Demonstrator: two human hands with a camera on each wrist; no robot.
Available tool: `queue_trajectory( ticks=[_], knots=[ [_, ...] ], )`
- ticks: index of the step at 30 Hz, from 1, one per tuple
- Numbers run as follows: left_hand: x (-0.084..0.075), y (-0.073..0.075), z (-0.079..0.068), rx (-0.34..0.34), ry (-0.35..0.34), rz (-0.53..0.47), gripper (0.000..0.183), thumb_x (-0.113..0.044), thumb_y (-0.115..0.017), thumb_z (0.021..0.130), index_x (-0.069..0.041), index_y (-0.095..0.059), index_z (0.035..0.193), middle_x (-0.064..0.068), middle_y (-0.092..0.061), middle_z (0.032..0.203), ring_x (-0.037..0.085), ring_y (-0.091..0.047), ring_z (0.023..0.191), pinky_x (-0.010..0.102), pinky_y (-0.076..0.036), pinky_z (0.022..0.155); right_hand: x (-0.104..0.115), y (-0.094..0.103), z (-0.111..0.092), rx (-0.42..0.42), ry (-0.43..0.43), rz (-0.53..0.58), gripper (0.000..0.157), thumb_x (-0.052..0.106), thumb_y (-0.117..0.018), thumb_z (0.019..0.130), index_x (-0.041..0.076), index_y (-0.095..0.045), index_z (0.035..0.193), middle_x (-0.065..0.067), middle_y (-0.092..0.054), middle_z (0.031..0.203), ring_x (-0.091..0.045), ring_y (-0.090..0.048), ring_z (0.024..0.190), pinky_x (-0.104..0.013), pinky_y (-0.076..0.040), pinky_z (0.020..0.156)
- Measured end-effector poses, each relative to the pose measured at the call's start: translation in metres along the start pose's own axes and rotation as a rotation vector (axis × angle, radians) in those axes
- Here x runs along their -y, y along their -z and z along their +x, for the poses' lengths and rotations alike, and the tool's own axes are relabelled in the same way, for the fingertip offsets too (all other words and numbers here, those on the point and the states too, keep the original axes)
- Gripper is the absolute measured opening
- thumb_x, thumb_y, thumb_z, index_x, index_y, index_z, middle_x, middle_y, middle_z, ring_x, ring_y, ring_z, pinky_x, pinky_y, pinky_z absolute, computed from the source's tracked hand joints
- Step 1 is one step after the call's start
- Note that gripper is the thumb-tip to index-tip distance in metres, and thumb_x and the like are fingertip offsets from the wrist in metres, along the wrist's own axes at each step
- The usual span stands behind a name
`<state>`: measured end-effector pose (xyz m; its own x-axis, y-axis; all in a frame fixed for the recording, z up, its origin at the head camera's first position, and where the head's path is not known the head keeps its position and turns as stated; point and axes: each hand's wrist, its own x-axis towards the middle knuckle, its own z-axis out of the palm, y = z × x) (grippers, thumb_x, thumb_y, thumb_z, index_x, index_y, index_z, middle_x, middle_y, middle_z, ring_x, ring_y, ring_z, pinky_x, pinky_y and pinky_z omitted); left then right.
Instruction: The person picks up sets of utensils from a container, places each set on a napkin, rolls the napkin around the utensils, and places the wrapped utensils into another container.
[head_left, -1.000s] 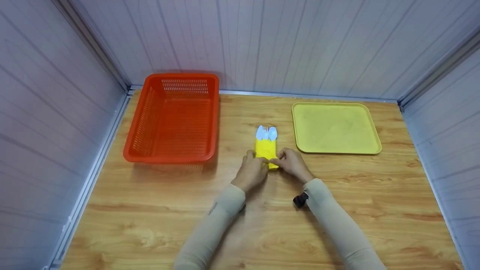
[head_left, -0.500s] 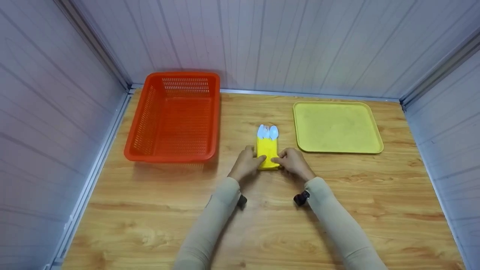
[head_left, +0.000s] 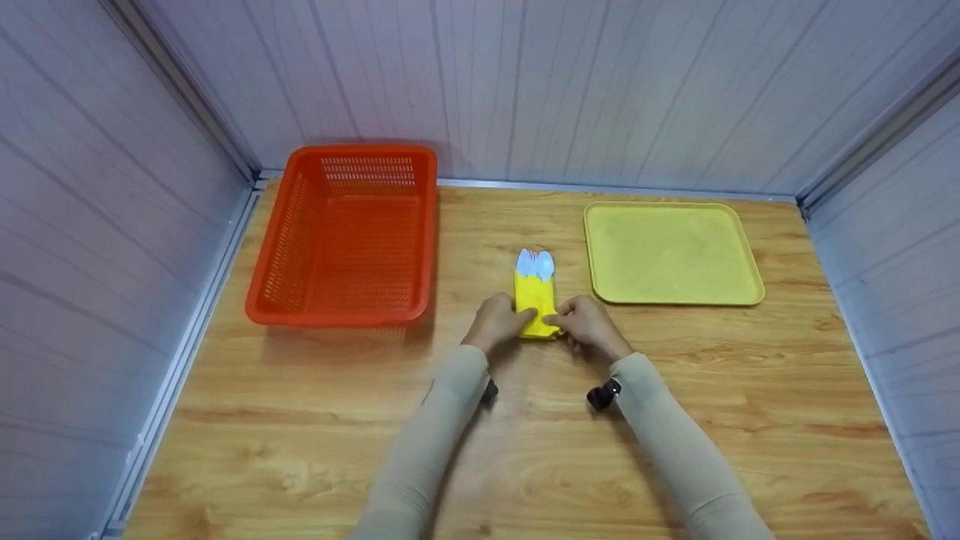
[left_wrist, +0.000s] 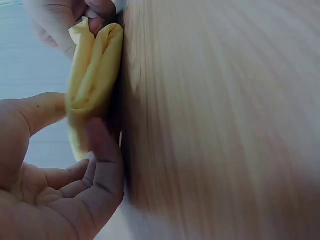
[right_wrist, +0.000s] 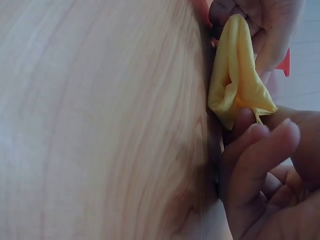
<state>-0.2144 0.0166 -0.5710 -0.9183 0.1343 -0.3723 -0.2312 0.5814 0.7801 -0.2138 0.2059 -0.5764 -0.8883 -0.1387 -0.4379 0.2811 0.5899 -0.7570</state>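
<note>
The left hand (head_left: 495, 321) and right hand (head_left: 588, 324) pinch either side of the yellow napkin (head_left: 535, 295) on the tabletop (head_left: 544, 465). Wrist views show its near folds; only the head view shows the spoon (head_left: 545, 264) at its far end.

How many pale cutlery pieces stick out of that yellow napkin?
3: a pale blade-shaped piece at left, a pale fork in the middle and a pale spoon at right. More could hide inside the folded yellow napkin.

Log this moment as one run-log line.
left hand: holds folded yellow napkin, left side; right hand: pinches its near right corner; knife, fork, spoon: protruding, far end
</note>
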Motion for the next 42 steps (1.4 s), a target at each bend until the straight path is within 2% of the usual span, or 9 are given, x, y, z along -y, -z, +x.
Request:
queue_trajectory(
  ticks=[4, 12, 19, 22, 27, 30, 35, 39, 42],
  knots=[
    [-0.001, -0.003, 0.003, 0.005, -0.004, 0.008, 0.027, -0.032, -0.071, 0.093, -0.006, -0.063, 0.09, 0.0, -0.051, 0.071, 0.013, -0.048, 0.062, 0.025, -0.039, 0.054, -0.001, 0.001, 0.0, 0.007, 0.01, 0.012, 0.024, 0.025, -0.072, 0.093, 0.004, -0.068, 0.082, -0.006, -0.062, 0.06, -0.013, -0.051, 0.04, -0.024, -0.041, 0.038],
    [-0.009, -0.013, 0.001, -0.045, -0.046, 0.13, 0.032, -0.03, -0.071, 0.094, -0.002, -0.064, 0.107, 0.002, -0.056, 0.081, 0.015, -0.051, 0.071, 0.026, -0.043, 0.061, -0.003, 0.003, 0.001, 0.024, -0.039, 0.075, 0.023, 0.025, -0.072, 0.093, 0.003, -0.067, 0.087, -0.006, -0.062, 0.064, -0.013, -0.051, 0.043, -0.025, -0.042, 0.04],
    [-0.01, -0.016, -0.002, -0.076, -0.055, 0.066, 0.025, -0.023, -0.071, 0.094, 0.0, -0.064, 0.099, 0.002, -0.055, 0.076, 0.014, -0.051, 0.066, 0.025, -0.043, 0.056, -0.007, 0.001, -0.004, 0.014, -0.009, 0.105, 0.022, 0.023, -0.072, 0.093, 0.002, -0.065, 0.091, -0.006, -0.062, 0.062, -0.012, -0.05, 0.042, -0.023, -0.041, 0.039],
    [-0.008, -0.017, -0.005, -0.066, -0.055, 0.022, 0.025, -0.023, -0.07, 0.096, 0.0, -0.064, 0.103, 0.003, -0.058, 0.08, 0.013, -0.054, 0.068, 0.024, -0.045, 0.058, -0.008, 0.0, -0.006, 0.003, 0.003, 0.114, 0.023, 0.024, -0.072, 0.093, 0.003, -0.064, 0.093, -0.005, -0.061, 0.06, -0.013, -0.05, 0.041, -0.023, -0.04, 0.038],
    [-0.006, -0.017, -0.014, -0.077, -0.106, -0.064, 0.028, -0.024, -0.068, 0.097, 0.0, -0.065, 0.111, 0.005, -0.064, 0.088, 0.015, -0.057, 0.074, 0.028, -0.048, 0.064, -0.007, 0.0, -0.016, -0.014, 0.033, 0.195, 0.027, 0.025, -0.073, 0.093, 0.001, -0.062, 0.099, -0.007, -0.062, 0.063, -0.014, -0.05, 0.043, -0.025, -0.041, 0.04],
    [-0.005, -0.015, -0.023, -0.088, -0.129, -0.196, 0.028, -0.025, -0.069, 0.096, -0.002, -0.066, 0.113, 0.005, -0.068, 0.097, 0.014, -0.06, 0.08, 0.028, -0.051, 0.07, -0.004, 0.001, -0.026, -0.039, 0.082, 0.241, 0.031, 0.025, -0.073, 0.093, -0.001, -0.061, 0.104, -0.011, -0.064, 0.068, -0.016, -0.052, 0.047, -0.027, -0.044, 0.043],
    [-0.009, -0.007, -0.045, -0.085, -0.201, -0.425, 0.03, -0.022, -0.071, 0.095, -0.002, -0.066, 0.116, 0.007, -0.071, 0.109, 0.014, -0.067, 0.091, 0.029, -0.055, 0.077, 0.009, 0.007, -0.054, -0.09, 0.231, 0.272, 0.035, 0.025, -0.074, 0.093, -0.003, -0.06, 0.109, -0.014, -0.062, 0.07, -0.02, -0.055, 0.053, -0.027, -0.045, 0.047],
    [-0.02, 0.005, -0.067, -0.06, -0.312, -0.506, 0.034, -0.024, -0.071, 0.095, -0.001, -0.064, 0.118, 0.009, -0.072, 0.108, 0.016, -0.07, 0.093, 0.032, -0.057, 0.076, 0.025, 0.015, -0.08, -0.127, 0.374, 0.255, 0.031, 0.025, -0.074, 0.093, -0.001, -0.062, 0.106, -0.008, -0.056, 0.065, -0.017, -0.048, 0.051, -0.025, -0.039, 0.047],
    [-0.026, 0.012, -0.08, -0.03, -0.395, -0.566, 0.036, -0.026, -0.072, 0.095, -0.001, -0.065, 0.119, 0.009, -0.073, 0.106, 0.018, -0.071, 0.092, 0.034, -0.058, 0.075, 0.036, 0.02, -0.098, -0.135, 0.449, 0.26, 0.027, 0.023, -0.074, 0.093, 0.001, -0.062, 0.103, -0.006, -0.054, 0.064, -0.016, -0.046, 0.051, -0.024, -0.038, 0.047]
  ],
)
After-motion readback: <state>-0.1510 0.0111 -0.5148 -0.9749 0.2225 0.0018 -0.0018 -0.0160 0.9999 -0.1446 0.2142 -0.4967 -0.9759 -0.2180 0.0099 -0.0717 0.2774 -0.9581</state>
